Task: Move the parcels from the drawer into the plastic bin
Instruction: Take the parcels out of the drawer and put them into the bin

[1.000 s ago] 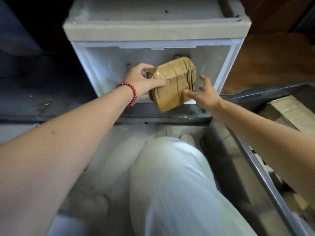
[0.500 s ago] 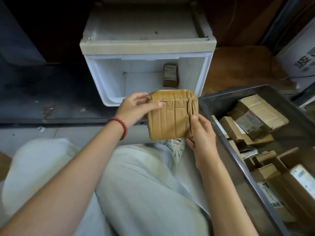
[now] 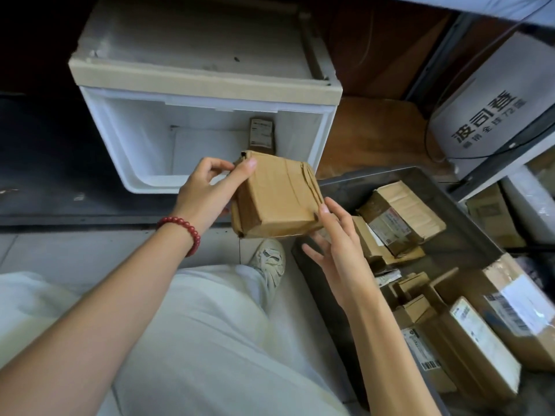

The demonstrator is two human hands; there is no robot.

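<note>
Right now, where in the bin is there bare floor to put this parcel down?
Bare floor shows in the plastic bin between the taped parcel and the big labelled box, toward the right wall. The near end is packed with boxes.

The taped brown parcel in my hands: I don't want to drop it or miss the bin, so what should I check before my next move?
1. Grip on the taped parcel: ok; the left hand pinches its upper left corner, and the right hand touches its right edge with straight fingers.
2. Clear of the drawer: ok; it is held in front of the open drawer.
3. Above the plastic bin: not ok; it reaches only the bin's left corner.
4. Free landing spot: ok; bare floor shows beside the boxes in the bin.
5. Drawer emptied: not ok; a small parcel stands at its back.
6. Parcel's underside intact: cannot tell; hidden.
</note>
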